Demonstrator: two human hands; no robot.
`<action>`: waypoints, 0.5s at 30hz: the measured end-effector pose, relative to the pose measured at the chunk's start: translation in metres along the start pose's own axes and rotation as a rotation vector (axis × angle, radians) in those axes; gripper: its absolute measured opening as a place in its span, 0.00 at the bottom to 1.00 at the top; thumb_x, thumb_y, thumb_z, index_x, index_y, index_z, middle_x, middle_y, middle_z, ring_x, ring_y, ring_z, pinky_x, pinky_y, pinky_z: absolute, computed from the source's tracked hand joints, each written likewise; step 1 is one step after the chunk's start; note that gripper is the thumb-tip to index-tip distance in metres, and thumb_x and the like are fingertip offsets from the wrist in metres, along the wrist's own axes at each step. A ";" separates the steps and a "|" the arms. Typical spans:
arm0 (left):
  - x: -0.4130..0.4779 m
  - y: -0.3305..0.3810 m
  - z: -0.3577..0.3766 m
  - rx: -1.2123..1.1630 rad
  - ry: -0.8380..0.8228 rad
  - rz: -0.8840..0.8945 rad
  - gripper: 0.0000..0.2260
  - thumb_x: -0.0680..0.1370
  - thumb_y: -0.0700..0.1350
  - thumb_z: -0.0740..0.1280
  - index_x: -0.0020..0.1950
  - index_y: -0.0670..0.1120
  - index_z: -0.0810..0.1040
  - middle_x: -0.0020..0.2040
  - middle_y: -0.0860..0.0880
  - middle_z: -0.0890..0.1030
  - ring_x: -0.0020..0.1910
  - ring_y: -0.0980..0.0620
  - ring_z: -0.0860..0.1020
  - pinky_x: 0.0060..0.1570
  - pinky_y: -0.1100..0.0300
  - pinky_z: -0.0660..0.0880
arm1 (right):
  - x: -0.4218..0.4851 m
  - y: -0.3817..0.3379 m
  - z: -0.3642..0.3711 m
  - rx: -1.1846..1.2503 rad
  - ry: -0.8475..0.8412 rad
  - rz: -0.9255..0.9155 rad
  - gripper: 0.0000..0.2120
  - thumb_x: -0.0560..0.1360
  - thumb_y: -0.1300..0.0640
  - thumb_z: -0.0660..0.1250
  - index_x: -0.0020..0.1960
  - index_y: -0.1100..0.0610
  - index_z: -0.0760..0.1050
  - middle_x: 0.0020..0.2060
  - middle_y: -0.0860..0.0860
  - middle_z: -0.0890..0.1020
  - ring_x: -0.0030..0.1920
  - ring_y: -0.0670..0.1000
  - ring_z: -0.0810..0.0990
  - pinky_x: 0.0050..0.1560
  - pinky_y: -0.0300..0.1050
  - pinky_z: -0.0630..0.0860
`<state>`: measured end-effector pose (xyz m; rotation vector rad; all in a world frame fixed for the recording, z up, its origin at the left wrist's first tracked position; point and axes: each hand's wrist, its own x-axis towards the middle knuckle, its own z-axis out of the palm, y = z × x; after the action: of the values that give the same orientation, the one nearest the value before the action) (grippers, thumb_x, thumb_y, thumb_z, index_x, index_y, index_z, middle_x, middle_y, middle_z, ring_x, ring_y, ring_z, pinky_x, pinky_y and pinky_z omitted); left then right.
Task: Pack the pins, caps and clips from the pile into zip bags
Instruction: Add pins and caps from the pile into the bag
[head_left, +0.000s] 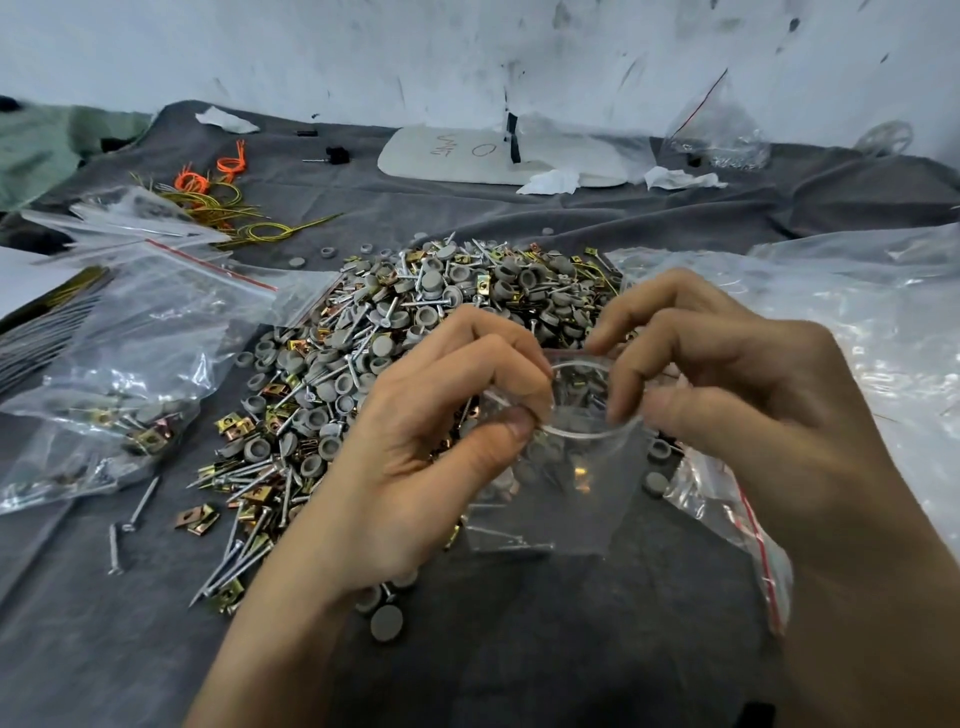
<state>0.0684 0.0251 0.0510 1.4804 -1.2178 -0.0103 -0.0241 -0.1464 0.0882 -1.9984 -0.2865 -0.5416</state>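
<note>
1. We are facing a scuffed white wall (467, 52), at a bench (130, 649) draped in grey cloth.
2. The pile (415, 322) is lying just beyond.
3. Our left grip (415, 452) and right grip (737, 395) are each pinching the rim of the zip bag (561, 499), holding it open.
4. The pins (511, 543) inside are risking piercing the film if we squeeze.

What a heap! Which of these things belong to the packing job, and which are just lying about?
Job: left hand and right hand pinching open a zip bag; pile of pins, caps and clips; filled bags at left; spare zip bags at right.
Lying about: orange and yellow wire ties; white board; crumpled tissues.
</note>
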 end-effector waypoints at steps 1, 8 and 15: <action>0.000 0.001 0.000 0.000 0.001 0.006 0.06 0.76 0.41 0.61 0.45 0.41 0.76 0.50 0.43 0.76 0.52 0.48 0.76 0.51 0.61 0.69 | 0.000 0.000 -0.001 0.033 0.002 -0.007 0.07 0.67 0.57 0.62 0.35 0.56 0.78 0.47 0.52 0.78 0.56 0.52 0.77 0.55 0.42 0.70; 0.000 0.002 -0.002 -0.004 0.025 0.009 0.05 0.75 0.42 0.61 0.44 0.42 0.75 0.50 0.41 0.75 0.51 0.48 0.75 0.50 0.59 0.70 | 0.000 0.019 -0.013 0.173 0.181 -0.067 0.09 0.70 0.58 0.60 0.36 0.58 0.78 0.48 0.56 0.80 0.58 0.56 0.77 0.59 0.52 0.72; -0.001 -0.004 -0.009 0.017 0.075 0.003 0.04 0.75 0.42 0.61 0.43 0.47 0.75 0.49 0.47 0.76 0.52 0.49 0.76 0.49 0.62 0.70 | 0.006 0.061 0.001 0.040 0.329 0.273 0.05 0.72 0.58 0.68 0.38 0.51 0.79 0.34 0.47 0.82 0.38 0.47 0.80 0.41 0.37 0.75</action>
<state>0.0757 0.0312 0.0502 1.4809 -1.1620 0.0574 0.0072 -0.1740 0.0430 -1.8357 0.1739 -0.6694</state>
